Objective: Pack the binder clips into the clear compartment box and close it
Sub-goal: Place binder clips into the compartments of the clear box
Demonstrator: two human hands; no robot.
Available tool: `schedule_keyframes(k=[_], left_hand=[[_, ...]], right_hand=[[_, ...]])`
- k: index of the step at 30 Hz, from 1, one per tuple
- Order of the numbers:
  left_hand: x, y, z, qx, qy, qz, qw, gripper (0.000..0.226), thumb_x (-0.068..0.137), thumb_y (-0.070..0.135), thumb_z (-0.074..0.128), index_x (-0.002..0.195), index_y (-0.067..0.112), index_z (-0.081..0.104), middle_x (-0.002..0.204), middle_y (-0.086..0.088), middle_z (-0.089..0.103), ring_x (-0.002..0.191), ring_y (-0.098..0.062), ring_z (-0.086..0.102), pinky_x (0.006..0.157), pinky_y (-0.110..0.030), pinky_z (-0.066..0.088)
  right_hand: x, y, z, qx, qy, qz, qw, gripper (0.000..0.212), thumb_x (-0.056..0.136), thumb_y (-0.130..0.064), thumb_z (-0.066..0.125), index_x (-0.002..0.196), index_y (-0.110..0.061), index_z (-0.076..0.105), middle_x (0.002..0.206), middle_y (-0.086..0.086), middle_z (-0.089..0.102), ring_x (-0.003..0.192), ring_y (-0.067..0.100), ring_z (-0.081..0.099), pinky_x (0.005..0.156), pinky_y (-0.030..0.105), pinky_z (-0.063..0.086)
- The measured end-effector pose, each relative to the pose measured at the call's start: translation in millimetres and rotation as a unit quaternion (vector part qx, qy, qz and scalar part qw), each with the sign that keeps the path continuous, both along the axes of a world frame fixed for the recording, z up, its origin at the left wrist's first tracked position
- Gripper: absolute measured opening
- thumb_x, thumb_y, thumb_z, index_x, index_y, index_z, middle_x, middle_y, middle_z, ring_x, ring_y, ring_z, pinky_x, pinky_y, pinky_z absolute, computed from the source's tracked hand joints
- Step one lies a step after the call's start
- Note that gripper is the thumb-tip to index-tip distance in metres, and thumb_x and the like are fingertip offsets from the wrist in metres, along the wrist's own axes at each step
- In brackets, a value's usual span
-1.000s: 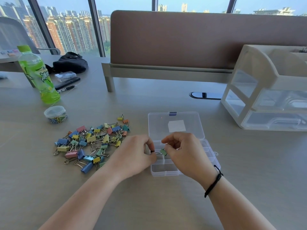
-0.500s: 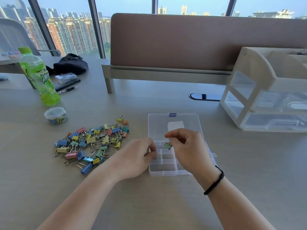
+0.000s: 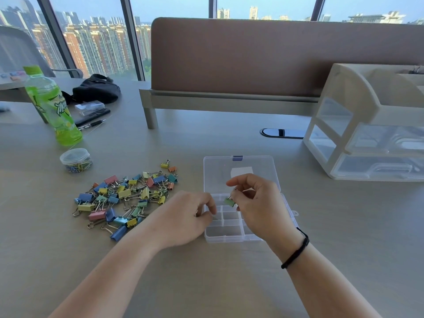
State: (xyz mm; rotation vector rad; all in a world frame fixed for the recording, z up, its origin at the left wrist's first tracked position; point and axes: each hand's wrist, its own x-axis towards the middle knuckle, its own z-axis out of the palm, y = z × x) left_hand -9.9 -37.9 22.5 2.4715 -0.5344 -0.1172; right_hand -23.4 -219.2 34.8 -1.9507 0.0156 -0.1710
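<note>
Binder clips [image 3: 128, 198] lie in a loose coloured heap at centre left of the head view, on the grey desk [image 3: 344, 226]. One green clip [image 3: 229, 201] is apart from them, pinched by its wire handle in the right hand [image 3: 257, 203], whose thumb and fingers are curled together around it just above the open compartment box [image 3: 231, 235] at frame centre. A second ago that clip sat lower, between both hands at the box's left edge; half a second ago it had risen, and now it hangs over the upper middle cells while the right hand has moved up and right. The left hand [image 3: 183, 216] has kept to the box's left wall, its fingers curled. By my reading the clip has passed fully to the right hand and is about to be dropped, with nearly the whole heap still to pack and the lid [image 3: 238, 171] still flat open behind.

Whether the left hand pinches a thin wire or only steadies the box, I cannot tell. The right hand covers the box's right-hand cells, so their contents are hidden. The drawer unit [image 3: 367, 134] at the right is cut off by the frame edge.
</note>
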Motion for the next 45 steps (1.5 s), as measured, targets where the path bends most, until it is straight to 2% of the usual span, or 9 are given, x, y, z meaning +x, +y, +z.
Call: schedule_keyframes(k=[3,8,11,15,25,34,37,41,45], left_hand=[[-2,0,2,0.018,0.002,-0.001,1.000,0.011,0.090,0.030,0.058,0.093,0.031,0.069,0.063,0.009,0.057,0.056,-0.006,0.053,0.060,-0.028,0.049],[-4,-2,3,0.052,0.030,-0.027,0.998,0.013,0.086,0.036,0.061,0.098,0.035,0.065,0.062,0.013,0.058,0.056,-0.003,0.056,0.053,-0.018,0.040],[-4,-2,3,0.062,0.035,-0.031,0.997,0.015,0.084,0.035,0.062,0.099,0.035,0.062,0.065,0.011,0.060,0.059,-0.004,0.059,0.054,-0.019,0.042],[-4,-1,3,0.064,0.036,-0.035,0.997,0.013,0.086,0.032,0.060,0.098,0.035,0.062,0.064,0.010,0.058,0.059,-0.005,0.058,0.054,-0.019,0.041],[-8,1,6,0.099,-0.022,-0.026,0.994,0.015,0.086,0.044,0.062,0.098,0.036,0.061,0.070,0.009,0.058,0.062,-0.007,0.057,0.054,-0.021,0.044],[-7,0,6,0.104,0.011,-0.040,0.994,0.011,0.090,0.043,0.058,0.096,0.034,0.057,0.076,0.005,0.060,0.066,-0.010,0.058,0.062,-0.029,0.049],[-6,3,7,0.083,0.023,-0.045,0.995,0.010,0.093,0.042,0.058,0.096,0.032,0.060,0.073,0.007,0.056,0.063,-0.007,0.053,0.058,-0.025,0.043],[-4,7,5,0.039,0.045,-0.046,0.997,0.008,0.097,0.032,0.055,0.094,0.032,0.062,0.072,0.009,0.058,0.063,-0.006,0.052,0.058,-0.021,0.038],[-3,8,2,0.034,0.036,-0.042,0.998,0.012,0.100,0.030,0.052,0.095,0.032,0.062,0.076,0.010,0.063,0.070,-0.006,0.058,0.061,-0.020,0.045]], right_hand=[[0,-1,0,0.002,-0.001,0.005,1.000,0.024,0.091,-0.007,0.061,0.087,-0.029,0.070,0.077,-0.003,0.066,0.066,0.016,0.065,0.050,0.019,0.051],[0,-1,-1,-0.004,0.001,0.019,1.000,0.022,0.092,-0.008,0.061,0.089,-0.028,0.071,0.076,-0.003,0.066,0.062,0.016,0.063,0.051,0.021,0.051],[0,-1,-2,-0.009,0.004,0.025,1.000,0.022,0.091,-0.008,0.062,0.089,-0.029,0.070,0.078,-0.001,0.067,0.063,0.019,0.063,0.052,0.022,0.052],[0,-1,-4,-0.013,0.007,0.041,0.999,0.022,0.089,-0.008,0.064,0.089,-0.030,0.069,0.080,-0.005,0.066,0.057,0.005,0.058,0.051,0.019,0.051],[1,1,-12,-0.076,-0.002,0.072,0.994,0.023,0.086,-0.008,0.063,0.093,-0.028,0.070,0.080,-0.008,0.067,0.060,0.002,0.058,0.056,0.015,0.044],[0,1,-14,-0.086,-0.005,0.081,0.993,0.025,0.088,-0.007,0.061,0.095,-0.029,0.069,0.081,-0.009,0.066,0.067,0.004,0.061,0.065,0.021,0.052],[0,1,-13,-0.090,-0.004,0.083,0.992,0.025,0.088,-0.008,0.061,0.096,-0.030,0.068,0.083,-0.009,0.067,0.071,0.006,0.063,0.068,0.025,0.056],[-1,1,-13,-0.082,0.001,0.083,0.993,0.025,0.089,-0.007,0.060,0.095,-0.030,0.069,0.083,-0.008,0.067,0.065,0.003,0.061,0.057,0.017,0.048],[-3,0,-9,-0.037,0.016,0.076,0.996,0.026,0.092,-0.005,0.056,0.092,-0.026,0.071,0.078,0.001,0.067,0.037,0.002,0.045,0.040,0.013,0.033]])
